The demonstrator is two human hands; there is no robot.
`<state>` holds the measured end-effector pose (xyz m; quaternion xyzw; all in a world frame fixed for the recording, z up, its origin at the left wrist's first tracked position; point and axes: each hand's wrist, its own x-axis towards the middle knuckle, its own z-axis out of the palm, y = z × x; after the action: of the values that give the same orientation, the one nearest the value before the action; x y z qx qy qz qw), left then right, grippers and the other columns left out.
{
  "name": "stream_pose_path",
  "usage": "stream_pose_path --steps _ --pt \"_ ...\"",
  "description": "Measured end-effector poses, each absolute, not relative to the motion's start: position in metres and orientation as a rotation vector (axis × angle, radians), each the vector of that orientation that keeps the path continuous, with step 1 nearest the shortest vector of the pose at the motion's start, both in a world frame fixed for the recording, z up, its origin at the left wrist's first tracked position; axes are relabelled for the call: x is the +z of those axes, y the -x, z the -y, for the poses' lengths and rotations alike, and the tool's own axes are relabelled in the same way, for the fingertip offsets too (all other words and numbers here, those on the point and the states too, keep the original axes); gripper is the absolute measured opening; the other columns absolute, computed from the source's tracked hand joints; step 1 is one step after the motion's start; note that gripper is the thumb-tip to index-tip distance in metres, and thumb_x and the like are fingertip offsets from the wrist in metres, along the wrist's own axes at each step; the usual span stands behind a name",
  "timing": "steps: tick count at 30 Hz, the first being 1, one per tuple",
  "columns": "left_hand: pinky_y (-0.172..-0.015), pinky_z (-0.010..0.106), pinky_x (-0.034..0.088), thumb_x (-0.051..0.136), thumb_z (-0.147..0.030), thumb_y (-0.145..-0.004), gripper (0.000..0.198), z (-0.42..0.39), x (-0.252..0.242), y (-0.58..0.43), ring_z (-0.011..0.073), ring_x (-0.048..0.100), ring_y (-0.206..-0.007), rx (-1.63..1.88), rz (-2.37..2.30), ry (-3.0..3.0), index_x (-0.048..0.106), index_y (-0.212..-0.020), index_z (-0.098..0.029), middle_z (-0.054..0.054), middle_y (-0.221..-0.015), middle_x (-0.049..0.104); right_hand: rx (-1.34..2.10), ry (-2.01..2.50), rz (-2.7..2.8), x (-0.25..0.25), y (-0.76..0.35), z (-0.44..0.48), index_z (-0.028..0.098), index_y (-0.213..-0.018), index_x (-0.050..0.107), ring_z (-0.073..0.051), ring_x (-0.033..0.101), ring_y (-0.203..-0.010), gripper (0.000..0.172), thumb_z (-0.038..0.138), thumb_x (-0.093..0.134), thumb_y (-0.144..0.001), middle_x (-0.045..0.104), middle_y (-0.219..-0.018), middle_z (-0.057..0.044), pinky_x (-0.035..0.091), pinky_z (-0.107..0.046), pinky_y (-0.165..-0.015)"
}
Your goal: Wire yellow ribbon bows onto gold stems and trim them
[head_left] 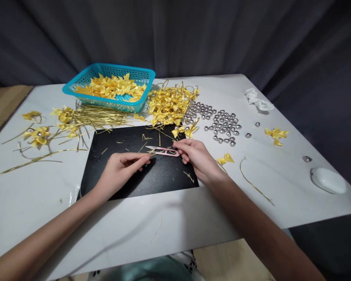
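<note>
Over the black mat (134,183), my left hand (119,168) is closed in a pinch, with a short bit of gold cord (152,152) showing at its fingertips. My right hand (200,156) also pinches, thumb against index finger; what lies between them is too small to make out. Pink thread snips (168,152) lie on the mat between both hands, blades toward the left and the handle end beside my right fingers. Cut gold scraps (188,176) are scattered on the mat. Two yellow ribbon bows (185,132) rest at its far edge.
Behind the mat stand a blue basket (105,102) of yellow bows, a bundle of gold cords (99,116) and a heap of corded bows (169,103). Silver beads (226,125) spread to the right. A white mouse-shaped object (329,180) sits near the right edge, with crumpled white tissue (259,100) farther back.
</note>
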<state>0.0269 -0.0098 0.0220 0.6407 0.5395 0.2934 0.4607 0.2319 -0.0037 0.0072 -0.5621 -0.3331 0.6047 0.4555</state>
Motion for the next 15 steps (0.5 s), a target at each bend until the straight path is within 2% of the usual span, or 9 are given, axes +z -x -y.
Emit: stream_pose_path --steps 4,11,15 --pt "-0.053 0.022 0.049 0.068 -0.042 -0.073 0.028 0.0108 0.0192 -0.0222 0.0141 0.061 -0.059 0.712 -1.331 -1.580 0.074 -0.080 -0.016 0.006 -0.073 0.073 1.448 1.416 0.844 0.0074 -0.2309 0.0037 0.015 -0.065 0.059 -0.004 0.033 -0.041 0.013 0.022 0.065 -0.073 0.050 -0.054 0.003 0.024 -0.020 -0.038" --pt "-0.053 0.022 0.046 0.054 -0.041 -0.085 0.028 0.0136 0.0178 -0.0180 0.0134 0.058 -0.060 0.552 -1.302 -1.910 0.066 -0.081 -0.016 0.003 -0.071 0.065 1.430 1.456 0.859 0.0078 -0.2306 0.0033 0.015 -0.067 0.058 -0.004 0.033 -0.039 0.012 0.022 0.063 -0.076 0.050 -0.054 0.003 0.024 -0.020 -0.037" --pt "-0.060 0.022 0.048 0.051 -0.031 -0.088 0.022 0.0156 0.0183 -0.0185 0.0143 0.062 -0.074 0.581 -1.175 -2.122 0.062 -0.078 -0.016 0.009 -0.097 0.065 1.425 1.479 0.884 0.0041 -0.2304 0.0023 0.015 -0.069 0.058 -0.004 0.033 -0.038 0.012 0.020 0.062 -0.078 0.049 -0.054 0.004 0.024 -0.019 -0.036"
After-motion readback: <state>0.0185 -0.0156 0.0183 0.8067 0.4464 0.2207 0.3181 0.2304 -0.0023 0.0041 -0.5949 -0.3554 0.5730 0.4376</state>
